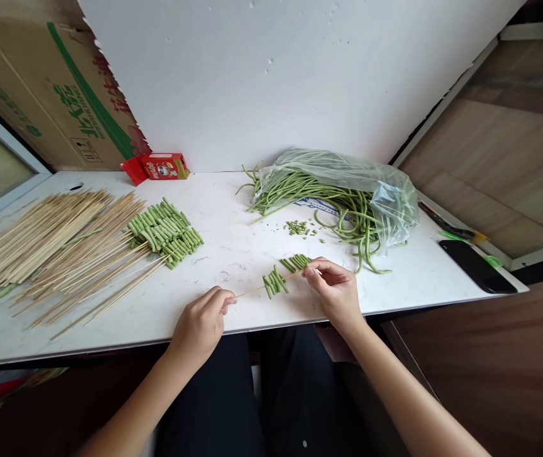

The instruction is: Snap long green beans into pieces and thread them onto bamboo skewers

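My left hand (203, 324) is closed around one end of a thin bamboo skewer (251, 292), held just above the table's front part. Several short cut green bean pieces (275, 282) are threaded crosswise on its middle. At the skewer's other end, my right hand (335, 289) pinches with thumb and forefinger; whether a bean piece is also between the fingers is hidden. Just behind the skewer, a short row of loose cut bean pieces (294, 261) lies beside my right fingertips. To the left is a stack of filled bean skewers (165, 231), their sticks pointing left.
Many bare bamboo skewers (37, 238) cover the table's left side. Long green beans (309, 184) spill from a clear plastic bag (390, 203) at the back right, near small bean trimmings (300, 228). A red packet (161, 166) and a black phone (475, 266) also lie there.
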The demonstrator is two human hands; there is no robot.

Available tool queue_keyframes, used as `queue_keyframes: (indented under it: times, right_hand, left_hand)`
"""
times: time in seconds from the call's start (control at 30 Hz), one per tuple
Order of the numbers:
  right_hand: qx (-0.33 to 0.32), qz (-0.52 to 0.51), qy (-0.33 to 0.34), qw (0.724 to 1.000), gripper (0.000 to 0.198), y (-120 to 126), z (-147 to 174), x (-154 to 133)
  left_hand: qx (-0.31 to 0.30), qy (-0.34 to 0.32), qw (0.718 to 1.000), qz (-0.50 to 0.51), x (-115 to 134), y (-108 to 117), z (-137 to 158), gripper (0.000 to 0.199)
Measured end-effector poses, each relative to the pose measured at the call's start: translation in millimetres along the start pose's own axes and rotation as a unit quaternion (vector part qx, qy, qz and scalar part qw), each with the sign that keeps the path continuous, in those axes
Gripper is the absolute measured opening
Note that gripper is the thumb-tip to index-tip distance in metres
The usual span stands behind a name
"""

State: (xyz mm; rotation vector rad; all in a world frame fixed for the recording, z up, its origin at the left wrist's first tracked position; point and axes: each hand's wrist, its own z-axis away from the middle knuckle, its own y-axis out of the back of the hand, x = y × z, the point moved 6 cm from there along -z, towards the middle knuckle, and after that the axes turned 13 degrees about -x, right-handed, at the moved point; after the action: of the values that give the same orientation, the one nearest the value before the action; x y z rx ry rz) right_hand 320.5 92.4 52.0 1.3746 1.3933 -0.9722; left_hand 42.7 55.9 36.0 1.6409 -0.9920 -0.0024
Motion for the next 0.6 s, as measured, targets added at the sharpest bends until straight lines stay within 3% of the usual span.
queue_keyframes:
  times: [0.33,0.6]
  right_hand:
    - [0.007,0.016,0.045,0.999,0.014,-8,3,-23]
    - [0.032,0.003,-0.011,0.999,0.021,2,1,-10]
  left_hand:
    - [-0.001,0.007,1.0,-0.018,4,6,-5,0.032]
    - [0.008,0.029,0.999,0.011,1,4,-2,0.012]
